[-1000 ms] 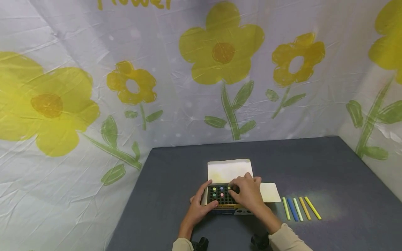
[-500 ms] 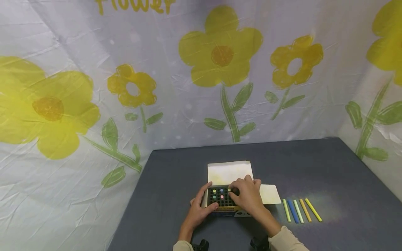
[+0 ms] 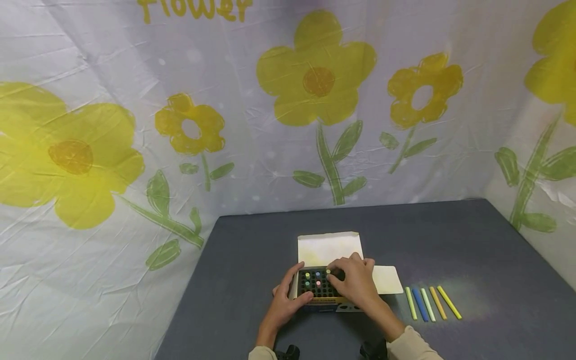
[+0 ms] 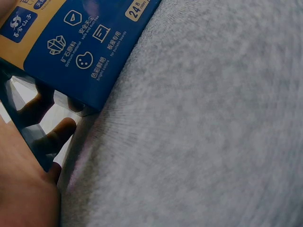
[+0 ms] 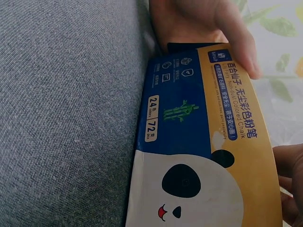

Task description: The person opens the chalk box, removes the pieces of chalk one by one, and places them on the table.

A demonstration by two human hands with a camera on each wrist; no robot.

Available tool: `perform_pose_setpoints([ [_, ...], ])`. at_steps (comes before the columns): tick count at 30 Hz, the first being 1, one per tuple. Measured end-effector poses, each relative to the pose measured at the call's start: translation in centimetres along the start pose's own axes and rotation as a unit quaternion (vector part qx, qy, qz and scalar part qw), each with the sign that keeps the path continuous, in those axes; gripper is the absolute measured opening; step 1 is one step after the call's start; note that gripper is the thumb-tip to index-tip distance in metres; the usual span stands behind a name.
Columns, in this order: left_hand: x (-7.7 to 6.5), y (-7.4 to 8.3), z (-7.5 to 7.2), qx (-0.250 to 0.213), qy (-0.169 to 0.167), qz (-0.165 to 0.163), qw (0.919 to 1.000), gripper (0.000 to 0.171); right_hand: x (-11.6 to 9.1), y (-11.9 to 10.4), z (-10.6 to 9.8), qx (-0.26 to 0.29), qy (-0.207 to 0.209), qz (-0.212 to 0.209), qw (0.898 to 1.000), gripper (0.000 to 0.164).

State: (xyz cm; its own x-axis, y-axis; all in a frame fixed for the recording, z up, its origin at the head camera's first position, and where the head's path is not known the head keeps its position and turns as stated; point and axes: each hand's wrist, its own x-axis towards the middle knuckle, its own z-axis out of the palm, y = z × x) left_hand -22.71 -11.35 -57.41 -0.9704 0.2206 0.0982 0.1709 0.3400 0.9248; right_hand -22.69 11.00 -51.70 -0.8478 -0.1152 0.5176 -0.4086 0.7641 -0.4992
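Note:
In the head view, an open box of colored chalk [image 3: 321, 301] stands on the table, its black grid of holes facing up. My left hand [image 3: 281, 306] grips the box's left end, thumb over the front edge. With thumb and forefinger, my right hand [image 3: 358, 282] pinches the top of a yellowish chalk stick [image 3: 328, 272] upright in the back row. Left of it stand a yellow chalk [image 3: 307, 275], a blue chalk [image 3: 317, 275], a green chalk [image 3: 307, 283] and a pink chalk [image 3: 318, 283]. My right hand hides the grid's right part. The right wrist view shows the panda-printed box front [image 5: 189, 127].
Right of the box, several chalk sticks lie side by side, among them a blue stick [image 3: 419, 303] and an orange stick [image 3: 438, 303]. The white lid [image 3: 330, 248] is folded back, and a side flap [image 3: 387, 279] sticks out right. A flower-printed cloth [image 3: 252, 165] hangs behind the table.
The head view has tipped up slightly, so the whole scene sits a little lower. Both hands keep their places on the box and the chalk stick.

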Motion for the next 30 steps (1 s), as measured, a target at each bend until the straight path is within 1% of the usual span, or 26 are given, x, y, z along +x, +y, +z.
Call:
perform_pose_setpoints([
  [9, -0.03, -0.08, 0.03, 0.000, -0.002, 0.003, 1.0000, 0.075, -0.02, -0.07, -0.32, 0.037, -0.005, 0.020, 0.999, 0.017],
  [16, -0.05, -0.10, 0.05, 0.002, -0.001, 0.004, 1.0000, 0.075, -0.12, -0.06, -0.54, 0.065, 0.004, 0.009, 0.998, 0.019],
  [22, -0.05, -0.15, 0.06, -0.001, 0.002, 0.002, 1.0000, 0.076, -0.07, 0.13, -0.49, 0.093, 0.031, -0.005, 0.995, 0.021],
  [30, 0.01, -0.11, 0.02, 0.004, 0.004, -0.001, 1.0000, 0.074, 0.47, 0.51, -0.94, 0.119, 0.091, -0.050, 0.987, 0.023],
])
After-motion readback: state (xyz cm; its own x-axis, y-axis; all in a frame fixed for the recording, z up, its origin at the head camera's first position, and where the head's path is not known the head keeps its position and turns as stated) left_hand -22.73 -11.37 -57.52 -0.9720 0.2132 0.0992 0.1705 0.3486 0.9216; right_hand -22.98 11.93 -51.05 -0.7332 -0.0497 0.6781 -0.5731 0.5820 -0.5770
